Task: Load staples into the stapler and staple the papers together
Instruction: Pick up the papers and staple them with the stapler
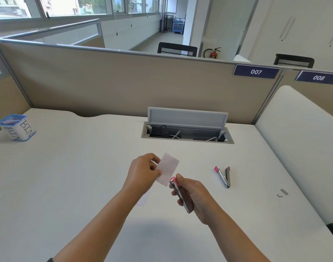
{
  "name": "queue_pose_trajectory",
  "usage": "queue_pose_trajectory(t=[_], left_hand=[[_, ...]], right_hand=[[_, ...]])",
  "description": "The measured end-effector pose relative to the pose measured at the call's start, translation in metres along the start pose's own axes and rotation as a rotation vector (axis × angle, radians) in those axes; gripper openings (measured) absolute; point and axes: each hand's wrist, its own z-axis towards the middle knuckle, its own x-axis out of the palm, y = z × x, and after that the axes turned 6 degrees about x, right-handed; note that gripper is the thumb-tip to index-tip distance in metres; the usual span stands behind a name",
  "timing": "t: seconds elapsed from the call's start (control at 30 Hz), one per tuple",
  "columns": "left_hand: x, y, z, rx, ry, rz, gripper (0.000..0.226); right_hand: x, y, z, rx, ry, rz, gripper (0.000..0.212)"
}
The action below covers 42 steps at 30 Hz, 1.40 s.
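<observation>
While holding the papers up in the left hand, with its fingers pinched on the left edge of the sheets, bringing the stapler toward their near right corner with the right hand. Right-hand fingers wrapping closed around the stapler body, thumb resting on the pink cap at its far end. Stapler mouth sitting just beside the paper edge; not possible to tell whether the corner is already between the jaws.

Judging the progress: loading seems to be finished, since the held stapler is looking closed and ready. A faint slanted mark is showing near the middle of the top sheet, maybe a staple, but too small to be sure. Remaining, as it seems: pressing the stapler on the corner, then putting the papers down.

Lying on the counter to the right, well apart from the hands, a second stapler standing open, also with pink ends. Further right and nearer, two small grey staple strips resting on the counter.

Reading the writing: "BIN" in hand lettering, twice, on the blue-rimmed container at the far left; "007" and "008" in white on dark blue plates on the partition. No brand visible on either stapler.
</observation>
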Motion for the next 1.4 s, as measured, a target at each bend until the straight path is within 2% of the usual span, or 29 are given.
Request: queue_pose_trajectory(t=[0.3, 0.63, 0.83, 0.97, 1.07, 1.2, 1.27, 1.33, 1.37, 1.4], left_hand=[[0.003, -0.002, -0.002, -0.012, 0.098, -0.013, 0.019], [0.003, 0.003, 0.001, -0.026, 0.066, -0.045, 0.015], [0.003, 0.005, 0.002, -0.014, 0.064, -0.104, 0.017], [0.003, 0.007, 0.004, -0.051, 0.058, -0.17, 0.021], [0.002, 0.007, 0.005, -0.091, 0.032, -0.21, 0.023], [-0.001, 0.004, 0.004, -0.122, 0.042, -0.312, 0.022], [-0.002, 0.003, 0.003, -0.144, 0.076, -0.376, 0.021], [-0.004, 0.001, 0.001, -0.177, 0.133, -0.466, 0.019], [-0.004, 0.0, 0.001, -0.197, 0.166, -0.515, 0.019], [-0.005, -0.002, -0.001, -0.218, 0.195, -0.563, 0.019]], right_hand=[[0.006, 0.002, 0.003, -0.012, 0.003, -0.046, 0.033], [0.013, 0.002, 0.006, -0.076, -0.125, -0.168, 0.03], [0.017, 0.0, 0.006, -0.117, -0.192, -0.118, 0.028], [0.011, 0.005, 0.004, -0.058, -0.136, -0.112, 0.036], [0.002, 0.005, 0.003, 0.005, -0.093, -0.002, 0.041], [-0.013, -0.001, 0.007, 0.036, -0.118, 0.143, 0.051], [-0.018, -0.001, 0.007, 0.015, -0.147, 0.188, 0.037], [-0.022, -0.001, 0.007, -0.063, -0.209, 0.157, 0.009], [-0.023, 0.0, 0.005, -0.116, -0.246, 0.113, 0.01], [-0.025, 0.001, 0.004, -0.172, -0.281, 0.063, 0.022]])
